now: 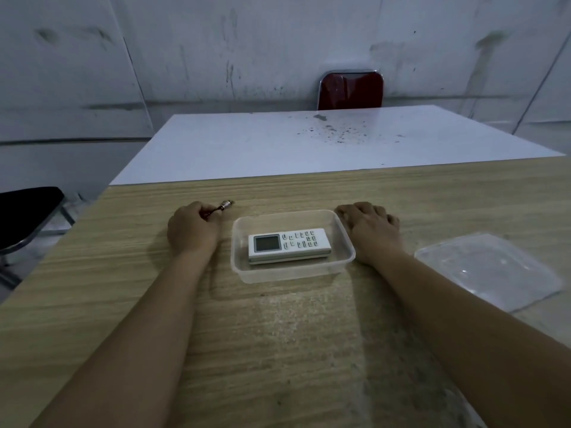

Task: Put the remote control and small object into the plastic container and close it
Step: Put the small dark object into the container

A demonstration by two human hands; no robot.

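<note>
Left hand (pixel 193 228) pinches what looks like a plug (pixel 225 206); lift, drop beside remote (pixel 289 245) in container (pixel 244 267), right hand (pixel 369 230) resting slack.

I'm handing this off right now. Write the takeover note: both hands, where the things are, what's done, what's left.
Left hand: closed on the small object, at the table surface left of the plastic container; its metal tip sticks out past the fingers.
Right hand: empty, resting palm down on the wooden table against the container's right end.
Remote control: already lying flat inside the container, buttons up.
Lid: off, lying on the table to the right.
Done: remote in.
Left: put the small object in, then fit the lid and press it shut.
</note>
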